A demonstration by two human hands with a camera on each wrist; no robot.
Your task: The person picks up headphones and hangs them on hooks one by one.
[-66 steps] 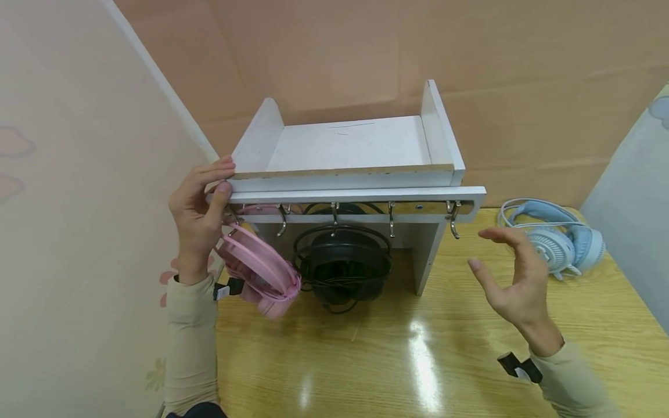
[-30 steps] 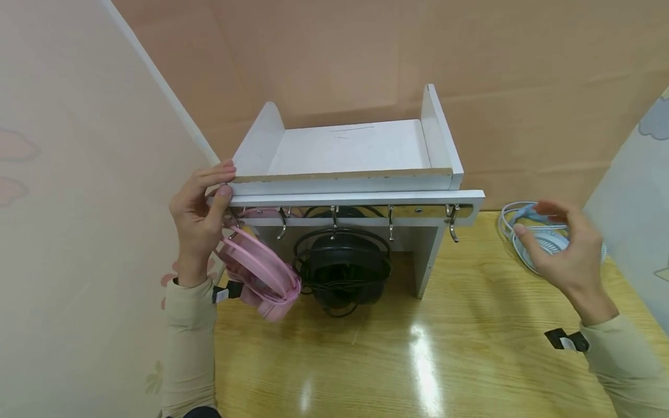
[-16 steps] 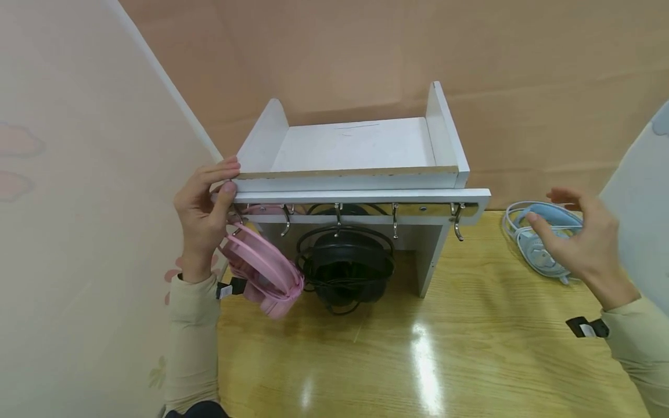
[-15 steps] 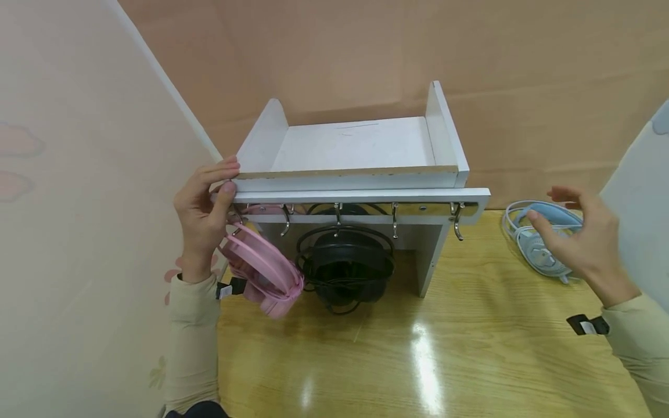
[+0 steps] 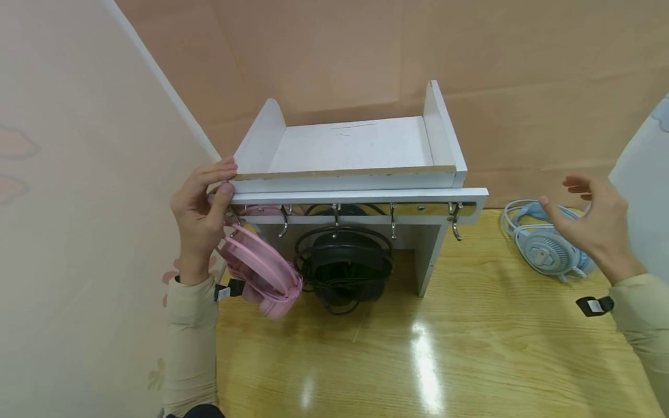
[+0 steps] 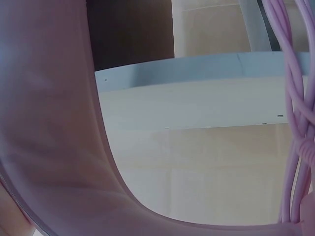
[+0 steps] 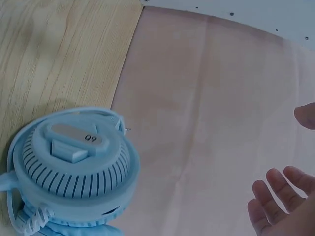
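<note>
My left hand (image 5: 201,212) grips the left end of a white wooden rack (image 5: 360,197), thumb on the front rail and fingers over the shelf edge. Pink headphones (image 5: 261,264) hang tilted from the leftmost hook, just below that hand; their band (image 6: 49,123) and twisted cable (image 6: 295,98) loom large in the left wrist view. My right hand (image 5: 601,223) hovers at the right with fingers loosely bent and nothing in them. Light-blue headphones (image 5: 546,252) lie on the table beside and below it, their earcup marked Q9 (image 7: 76,157) in the right wrist view.
Black headphones (image 5: 347,261) sit under the rack's middle, behind a row of metal hooks (image 5: 393,220). The wooden table (image 5: 387,354) extends in front. Brown paper (image 5: 522,116) covers the back, and pale panels (image 5: 94,203) stand at both sides.
My right hand has moved right and upward, passing over the light-blue headphones to their right side, which leaves more of them visible. The left hand has kept its grip on the rack.
</note>
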